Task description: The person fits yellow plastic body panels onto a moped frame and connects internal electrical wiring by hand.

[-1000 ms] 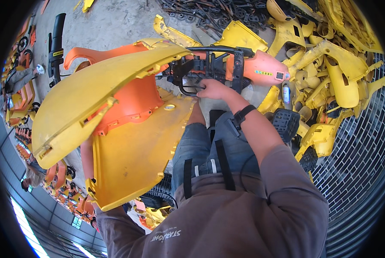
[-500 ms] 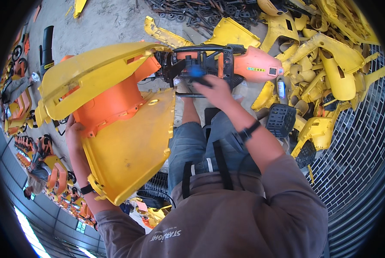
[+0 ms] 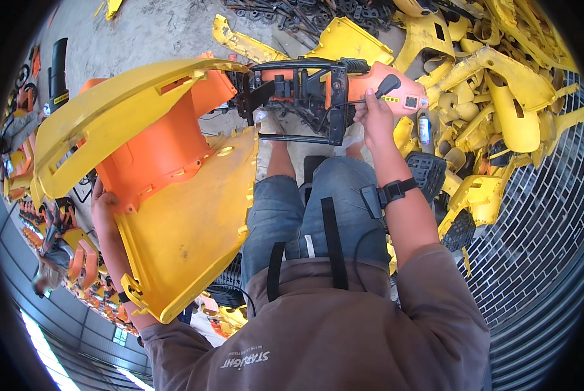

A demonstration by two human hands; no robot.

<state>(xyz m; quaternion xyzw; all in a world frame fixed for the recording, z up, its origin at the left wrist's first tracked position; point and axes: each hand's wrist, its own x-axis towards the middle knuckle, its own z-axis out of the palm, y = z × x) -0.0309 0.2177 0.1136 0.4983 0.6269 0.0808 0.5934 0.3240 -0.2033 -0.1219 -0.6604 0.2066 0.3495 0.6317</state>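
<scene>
My left hand grips the lower left edge of a scooter-like body assembly, its fingers partly hidden behind it. Around an orange plastic shell sit a long curved yellow panel and a broad, dusty yellow panel. To the right, a black metal frame adjoins a tapered orange cover. Over that cover, the closed fingers of my right hand pinch a black part with a rounded end; a thin dark stem or cable runs left from it across the frame.
Loose yellow panels are heaped at the right. Dark metal pieces lie at the far side. A spray can stands by the heap. Orange-and-yellow vehicles line the left, where another person is.
My right hand has moved right, from over the black frame to the orange cover. The blurred blue-and-black thing at it no longer shows; a black part does. The assembly has shifted slightly left.
</scene>
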